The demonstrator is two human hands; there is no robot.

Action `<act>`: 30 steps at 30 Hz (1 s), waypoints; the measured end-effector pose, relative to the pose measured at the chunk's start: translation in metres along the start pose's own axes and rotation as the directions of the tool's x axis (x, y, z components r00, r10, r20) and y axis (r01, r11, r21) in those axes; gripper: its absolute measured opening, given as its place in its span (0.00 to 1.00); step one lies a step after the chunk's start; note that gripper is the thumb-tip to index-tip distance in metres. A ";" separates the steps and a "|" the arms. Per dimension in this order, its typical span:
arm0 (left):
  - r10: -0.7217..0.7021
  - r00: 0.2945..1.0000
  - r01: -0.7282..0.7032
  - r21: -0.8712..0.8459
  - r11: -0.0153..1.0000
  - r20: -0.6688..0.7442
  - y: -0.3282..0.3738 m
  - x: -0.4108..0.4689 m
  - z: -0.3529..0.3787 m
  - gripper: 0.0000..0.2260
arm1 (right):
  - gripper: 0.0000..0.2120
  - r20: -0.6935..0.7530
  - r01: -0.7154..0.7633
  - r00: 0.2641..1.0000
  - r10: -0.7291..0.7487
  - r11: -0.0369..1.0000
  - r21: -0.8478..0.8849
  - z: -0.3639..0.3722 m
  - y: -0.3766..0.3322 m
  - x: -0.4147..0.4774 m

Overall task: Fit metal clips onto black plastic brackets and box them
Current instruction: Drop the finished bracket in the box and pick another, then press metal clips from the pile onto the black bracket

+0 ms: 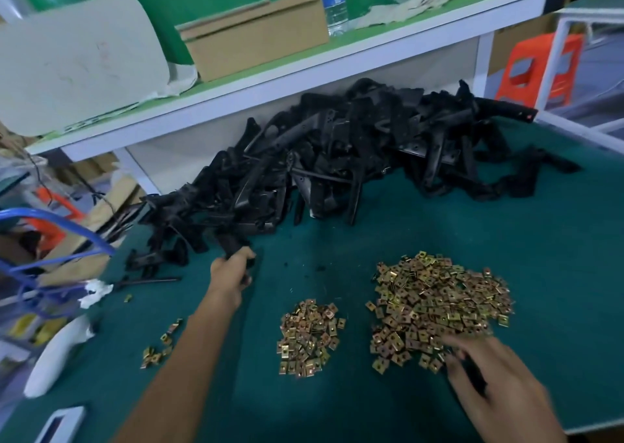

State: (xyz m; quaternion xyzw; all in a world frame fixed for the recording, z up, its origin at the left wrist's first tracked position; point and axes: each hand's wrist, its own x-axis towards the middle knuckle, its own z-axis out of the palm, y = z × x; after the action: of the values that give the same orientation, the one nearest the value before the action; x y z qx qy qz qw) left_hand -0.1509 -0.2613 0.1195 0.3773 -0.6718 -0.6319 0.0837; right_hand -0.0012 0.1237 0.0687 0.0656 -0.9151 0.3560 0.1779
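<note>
A big heap of black plastic brackets (337, 158) lies across the back of the green table (557, 240). My left hand (229, 273) reaches to the heap's near left end and grips one black bracket (233, 245) there. Two piles of brass-coloured metal clips lie in front: a small pile (309, 338) and a large pile (439, 304). My right hand (496, 385), blurred, lies at the large pile's near edge with fingers spread onto the clips. Whether it holds a clip I cannot tell.
A few loose clips (158, 348) lie near the left forearm. A white shelf (304, 71) over the heap carries a cardboard box (256, 33) and a water bottle (332, 0). A blue wire frame (50, 240) and white objects stand at the left edge.
</note>
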 end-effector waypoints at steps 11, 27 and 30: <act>0.425 0.825 -0.560 0.442 0.700 0.372 -0.062 -0.208 0.029 0.10 | 0.11 0.121 -0.124 0.988 0.092 0.948 0.292 -0.011 -0.023 -0.001; 0.555 0.540 -0.774 0.633 0.031 0.633 -0.069 -0.163 0.094 0.16 | 0.21 0.112 -0.323 0.939 0.326 0.715 0.620 -0.004 -0.002 0.003; 0.545 0.563 -0.761 0.646 0.049 0.622 -0.072 -0.155 0.094 0.12 | 0.26 0.142 -0.336 0.939 0.312 0.758 0.559 -0.001 0.001 -0.003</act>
State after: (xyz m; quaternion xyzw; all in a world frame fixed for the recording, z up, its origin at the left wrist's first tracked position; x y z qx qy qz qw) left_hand -0.0686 -0.0869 0.0924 -0.0586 -0.9892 -0.1065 0.0824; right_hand 0.0021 0.1253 0.0680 -0.0358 -0.7653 0.6392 0.0671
